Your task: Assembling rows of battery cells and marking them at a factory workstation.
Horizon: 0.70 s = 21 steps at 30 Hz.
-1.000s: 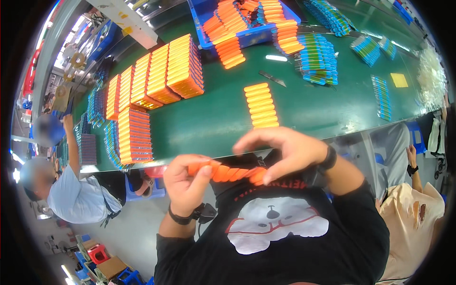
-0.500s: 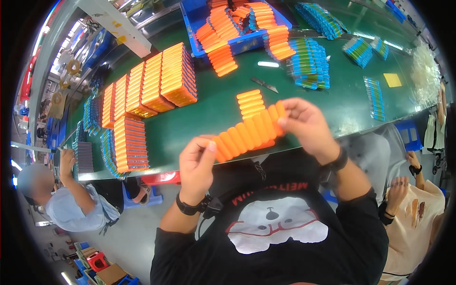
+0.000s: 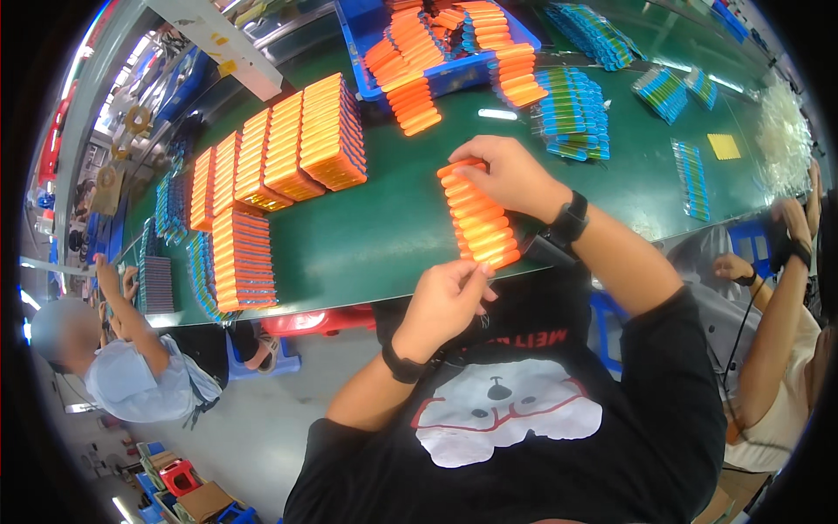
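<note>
A row of orange cylinder-shaped pieces (image 3: 477, 215) lies side by side on the green table (image 3: 384, 236), near its front edge. My right hand (image 3: 511, 177) rests on the row's far end and right side, fingers curled over it. My left hand (image 3: 447, 299) touches the row's near end with its fingertips. Both wrists wear dark bands.
Flat blocks of orange pieces (image 3: 288, 153) stand at the left of the table. A blue bin (image 3: 441, 77) with loose orange pieces sits at the back. Blue-green packs (image 3: 572, 118) lie to the right. Other people sit at the left (image 3: 131, 367) and the right (image 3: 777, 332).
The orange row was held up in the air between both hands; it has swung round and come down onto the table, now running front to back.
</note>
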Each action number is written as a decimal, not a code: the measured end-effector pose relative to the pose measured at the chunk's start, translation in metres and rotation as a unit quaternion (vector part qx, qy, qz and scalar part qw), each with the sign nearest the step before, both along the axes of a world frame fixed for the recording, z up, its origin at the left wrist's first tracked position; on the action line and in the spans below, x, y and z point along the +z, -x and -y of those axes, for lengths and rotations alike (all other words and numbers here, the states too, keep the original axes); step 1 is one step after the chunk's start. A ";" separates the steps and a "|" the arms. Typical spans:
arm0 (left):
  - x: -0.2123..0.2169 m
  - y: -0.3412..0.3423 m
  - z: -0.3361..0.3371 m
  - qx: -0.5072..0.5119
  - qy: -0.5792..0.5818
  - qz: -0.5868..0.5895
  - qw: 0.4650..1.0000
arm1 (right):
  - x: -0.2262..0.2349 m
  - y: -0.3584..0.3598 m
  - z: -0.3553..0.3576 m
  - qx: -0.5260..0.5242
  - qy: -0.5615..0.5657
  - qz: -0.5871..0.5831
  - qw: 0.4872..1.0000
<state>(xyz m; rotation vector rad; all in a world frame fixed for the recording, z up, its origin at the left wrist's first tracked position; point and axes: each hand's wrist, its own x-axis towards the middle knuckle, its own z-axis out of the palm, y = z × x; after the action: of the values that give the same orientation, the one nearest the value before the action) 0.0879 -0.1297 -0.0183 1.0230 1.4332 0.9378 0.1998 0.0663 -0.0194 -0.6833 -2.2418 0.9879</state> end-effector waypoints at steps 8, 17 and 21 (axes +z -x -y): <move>0.005 0.002 0.005 0.022 -0.003 -0.075 0.997 | -0.021 0.008 -0.001 -0.036 -0.070 0.015 0.997; 0.016 0.013 0.008 0.079 -0.104 -0.240 0.962 | -0.026 0.012 0.005 -0.086 -0.140 0.009 0.986; -0.001 0.023 -0.002 0.078 -0.128 -0.069 0.986 | -0.026 0.014 0.009 -0.103 -0.147 0.037 0.983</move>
<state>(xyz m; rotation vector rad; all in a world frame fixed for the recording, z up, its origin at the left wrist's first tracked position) 0.0652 -0.1280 -0.0192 1.1957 1.5524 1.2078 0.1861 0.0576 -0.0452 -0.8068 -2.2627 0.5255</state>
